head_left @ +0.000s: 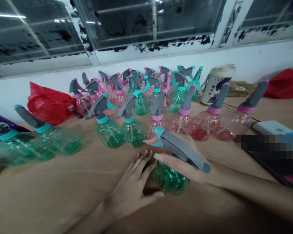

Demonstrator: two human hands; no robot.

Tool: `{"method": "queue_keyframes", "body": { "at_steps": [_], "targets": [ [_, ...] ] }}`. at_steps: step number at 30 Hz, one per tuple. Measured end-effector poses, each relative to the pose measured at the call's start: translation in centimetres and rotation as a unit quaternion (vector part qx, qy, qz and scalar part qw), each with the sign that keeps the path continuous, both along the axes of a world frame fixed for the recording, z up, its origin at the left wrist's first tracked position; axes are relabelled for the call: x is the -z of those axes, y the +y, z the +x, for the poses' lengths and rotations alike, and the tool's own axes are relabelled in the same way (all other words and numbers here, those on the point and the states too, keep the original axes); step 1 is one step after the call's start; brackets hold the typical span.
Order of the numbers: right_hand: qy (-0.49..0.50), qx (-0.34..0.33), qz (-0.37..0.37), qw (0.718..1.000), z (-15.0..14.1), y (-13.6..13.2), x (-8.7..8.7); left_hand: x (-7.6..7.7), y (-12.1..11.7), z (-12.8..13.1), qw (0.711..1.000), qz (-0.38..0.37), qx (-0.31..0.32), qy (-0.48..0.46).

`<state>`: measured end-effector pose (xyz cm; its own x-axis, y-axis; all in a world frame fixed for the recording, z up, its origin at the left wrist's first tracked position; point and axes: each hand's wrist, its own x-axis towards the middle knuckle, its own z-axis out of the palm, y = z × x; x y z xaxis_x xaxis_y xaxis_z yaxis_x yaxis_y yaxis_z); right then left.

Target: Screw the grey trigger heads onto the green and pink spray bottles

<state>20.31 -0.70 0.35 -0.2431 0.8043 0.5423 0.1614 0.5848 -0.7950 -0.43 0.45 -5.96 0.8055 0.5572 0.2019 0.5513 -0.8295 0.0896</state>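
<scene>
Okay, green trigger spray bottle (172, 182)
Right hand (191, 170) has its grip round the neck — left hand (134, 183) released, beside it.

Left hand (134, 187), left of green spray bottle (172, 180): slim fingers, tapered tips, bare wrist, bare forearm (95, 214). Right hand (189, 171), right side of same bottle, partly hidden: long nail (157, 156) on near digit, rounded end past fingertip; wrist bare, other forearm (254, 191) bare, slim.
</scene>
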Motion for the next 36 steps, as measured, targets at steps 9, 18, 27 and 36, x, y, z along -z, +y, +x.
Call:
{"method": "queue_keyframes", "body": {
  "at_steps": [9,18,27,36],
  "targets": [
    [-0.011,0.019,0.018,1.0,0.17,-0.07,0.15,0.26,-0.01,-0.03,1.0,-0.002,0.006,-0.011],
    [-0.028,0.02,0.029,0.999,0.17,-0.08,-0.3,0.04,-0.25,-0.03,1.0,-0.013,-0.002,-0.013],
    [-0.021,0.014,0.029,0.999,0.19,-0.24,-0.41,0.01,-0.15,-0.03,1.0,-0.009,0.001,-0.012],
    [-0.013,0.005,0.021,1.0,0.16,-0.13,-0.59,0.03,-0.16,-0.01,1.0,-0.009,0.0,0.0]
  ]
}}
